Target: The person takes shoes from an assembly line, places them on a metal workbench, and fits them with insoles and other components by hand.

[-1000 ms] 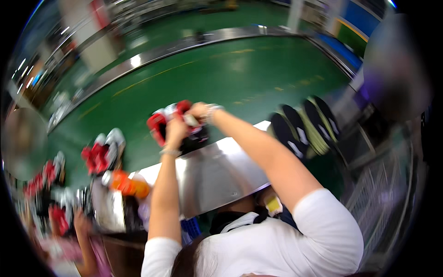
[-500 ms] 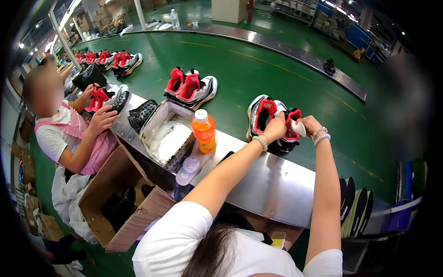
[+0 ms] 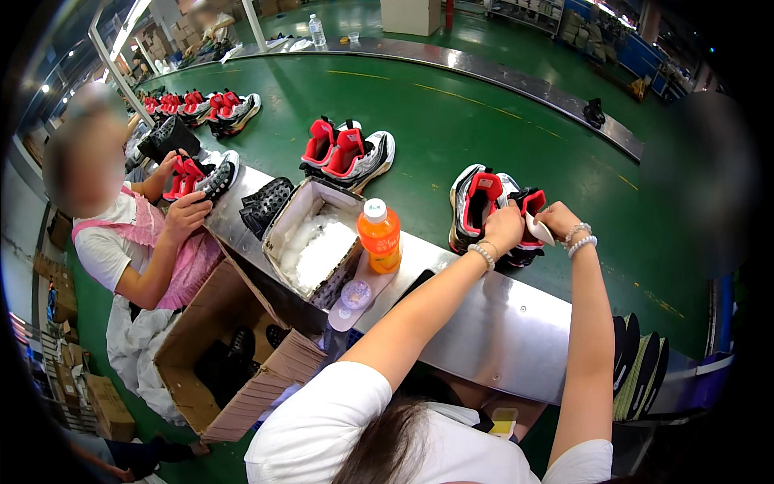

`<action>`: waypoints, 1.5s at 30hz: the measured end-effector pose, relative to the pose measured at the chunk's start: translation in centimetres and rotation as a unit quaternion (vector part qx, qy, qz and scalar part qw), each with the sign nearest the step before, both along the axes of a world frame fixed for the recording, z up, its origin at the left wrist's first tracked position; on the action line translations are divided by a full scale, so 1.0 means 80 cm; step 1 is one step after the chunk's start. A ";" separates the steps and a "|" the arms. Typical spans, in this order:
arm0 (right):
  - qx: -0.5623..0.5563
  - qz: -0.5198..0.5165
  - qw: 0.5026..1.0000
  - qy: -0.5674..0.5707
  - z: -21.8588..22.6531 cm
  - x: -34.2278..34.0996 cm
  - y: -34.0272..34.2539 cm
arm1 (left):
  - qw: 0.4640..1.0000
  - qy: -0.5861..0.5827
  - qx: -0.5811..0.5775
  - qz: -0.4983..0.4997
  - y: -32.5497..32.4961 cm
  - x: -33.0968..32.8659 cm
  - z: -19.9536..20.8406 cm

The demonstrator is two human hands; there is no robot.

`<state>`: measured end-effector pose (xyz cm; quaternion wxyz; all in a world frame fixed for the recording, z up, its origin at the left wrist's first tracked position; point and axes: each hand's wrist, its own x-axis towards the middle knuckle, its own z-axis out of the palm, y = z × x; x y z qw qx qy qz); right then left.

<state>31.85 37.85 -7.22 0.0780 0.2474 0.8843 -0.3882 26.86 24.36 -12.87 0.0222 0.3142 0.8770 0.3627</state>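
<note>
A pair of grey, black and white sneakers with red linings stands at the belt's near edge in front of me. My left hand (image 3: 504, 228) is closed on the collar of the right-hand sneaker (image 3: 530, 252), its fingertips partly hidden. In my right hand (image 3: 558, 219) is a smooth, white, curved piece like a shoehorn (image 3: 538, 230), pinched at its upper end and slanting against that shoe's opening. The left-hand sneaker (image 3: 469, 211) stands untouched beside it, its red tongue up.
A steel ledge (image 3: 516, 335) runs before me, with an orange drink bottle (image 3: 379, 238), a white-filled box (image 3: 282, 234) and a black shoe form (image 3: 266, 206). More sneakers (image 3: 347, 157) stand on the green belt (image 3: 419, 121). At left, a co-worker (image 3: 153, 242) handles a sneaker above an open carton (image 3: 181, 351).
The view has shifted, moving the scene slightly rightward and down. The white piece in my right hand has tilted, its lower end now pointing down to the right. My left hand keeps its hold.
</note>
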 end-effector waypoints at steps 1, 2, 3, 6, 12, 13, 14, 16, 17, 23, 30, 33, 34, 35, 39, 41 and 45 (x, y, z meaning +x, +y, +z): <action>-0.009 -0.007 1.000 -0.025 0.010 0.002 -0.009 | 1.000 0.002 -0.007 0.014 0.002 0.001 0.001; -0.016 -0.008 1.000 -0.022 0.009 -0.001 -0.016 | 0.999 0.003 -0.015 0.030 0.004 0.001 0.001; -0.020 -0.010 1.000 -0.021 0.010 -0.001 -0.022 | 0.999 0.004 -0.020 0.044 0.005 0.002 0.001; 0.046 -0.004 0.998 0.033 -0.017 -0.011 -0.013 | 0.997 0.026 0.060 0.046 0.004 -0.012 -0.012; 0.205 0.016 0.978 0.027 -0.029 -0.018 -0.033 | 0.996 0.015 0.083 0.013 0.007 -0.024 -0.017; 0.229 0.019 0.973 0.035 -0.027 -0.018 -0.048 | 0.996 0.022 0.087 0.002 0.004 -0.030 -0.023; 0.253 0.020 0.966 0.043 -0.024 -0.020 -0.060 | 0.997 0.029 0.077 -0.003 -0.001 -0.036 -0.030; 0.255 0.023 0.966 0.035 -0.005 -0.014 -0.066 | 0.998 0.018 0.061 -0.020 -0.004 -0.039 -0.026; 0.256 0.025 0.966 0.032 -0.001 -0.014 -0.068 | 0.998 0.001 0.054 -0.023 -0.006 -0.043 -0.023; 0.300 -0.006 0.954 0.006 -0.015 -0.024 -0.088 | 0.998 -0.004 0.054 -0.032 -0.007 -0.049 -0.029; 0.255 0.037 0.966 0.015 0.004 -0.032 -0.076 | 0.999 -0.030 0.024 -0.029 -0.017 -0.055 -0.023; 0.225 0.039 0.973 0.013 0.009 -0.031 -0.064 | 0.997 -0.030 0.041 -0.057 -0.022 -0.056 -0.021; 0.219 0.034 0.975 0.012 0.006 -0.032 -0.065 | 0.996 -0.047 0.036 -0.063 -0.024 -0.055 -0.019; 0.213 0.030 0.976 0.012 0.002 -0.032 -0.065 | 0.996 -0.051 0.028 -0.063 -0.024 -0.055 -0.019; 0.315 -0.006 0.949 0.008 -0.018 -0.030 -0.093 | 0.998 -0.029 0.040 -0.038 -0.019 -0.055 -0.021; 0.338 0.000 0.941 0.008 -0.020 -0.031 -0.099 | 0.997 -0.048 0.040 -0.054 -0.020 -0.056 -0.018; 0.328 0.019 0.944 -0.015 -0.013 -0.038 -0.103 | 0.998 -0.033 0.018 -0.048 -0.029 -0.062 -0.016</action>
